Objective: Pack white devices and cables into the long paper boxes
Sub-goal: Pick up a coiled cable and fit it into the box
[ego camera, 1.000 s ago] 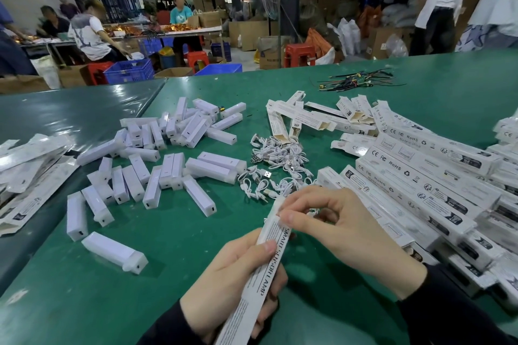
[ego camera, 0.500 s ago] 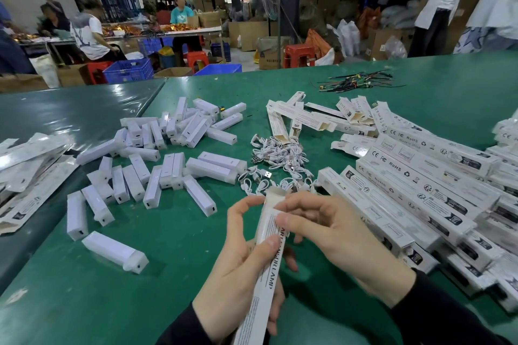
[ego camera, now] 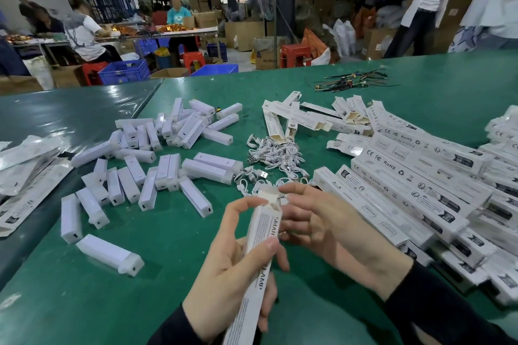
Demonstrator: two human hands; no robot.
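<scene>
My left hand (ego camera: pixel 229 266) grips a long white paper box (ego camera: pixel 259 235) upright in front of me, thumb across its printed side. My right hand (ego camera: pixel 328 224) touches the box's top, its fingers pinching the open end flap (ego camera: pixel 268 194). Several white devices (ego camera: pixel 165 165) lie scattered over the green table (ego camera: pixel 84 302) to the left. One lone device (ego camera: pixel 110 255) lies nearest me. A heap of coiled white cables (ego camera: pixel 273 154) sits in the middle, just beyond my hands. Packed long boxes (ego camera: pixel 420 176) are stacked at the right.
Several open empty boxes (ego camera: pixel 305 120) lie behind the cables. Flat plastic sleeves (ego camera: pixel 25 173) are piled at the left edge. A bundle of dark cable ties (ego camera: pixel 350 82) rests far back. People work and stand beyond the table.
The box has been raised and turned more upright. My left fingers have spread up toward its top, and my right hand has moved onto the end flap.
</scene>
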